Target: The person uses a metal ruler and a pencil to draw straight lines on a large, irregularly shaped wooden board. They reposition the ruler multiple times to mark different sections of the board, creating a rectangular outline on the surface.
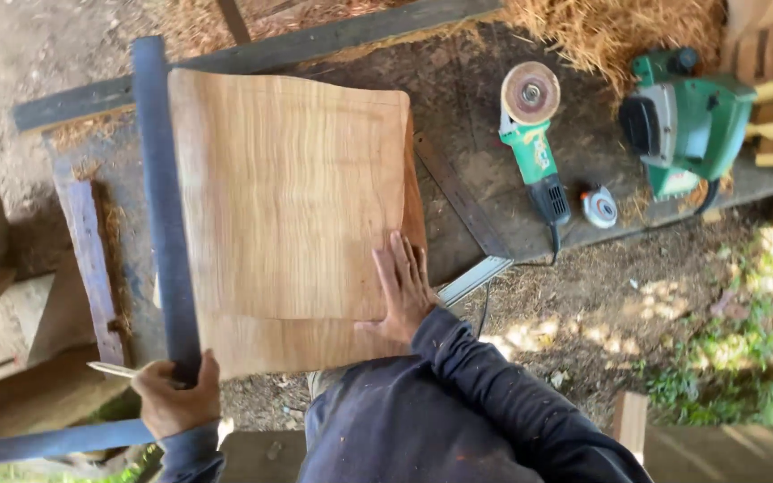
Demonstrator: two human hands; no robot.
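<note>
Now my right hand (402, 291) lies open, flat on the wooden board (288, 206), while my left hand (174, 398) grips the dark steel square (163, 206) along the board's left edge.

You're working in soft, even shade, and the wood grain reads sharp. Hard sunlight blows out the grass (762, 358) at lower right and dapples the dirt. Straight edges bow near the frame's borders.
</note>
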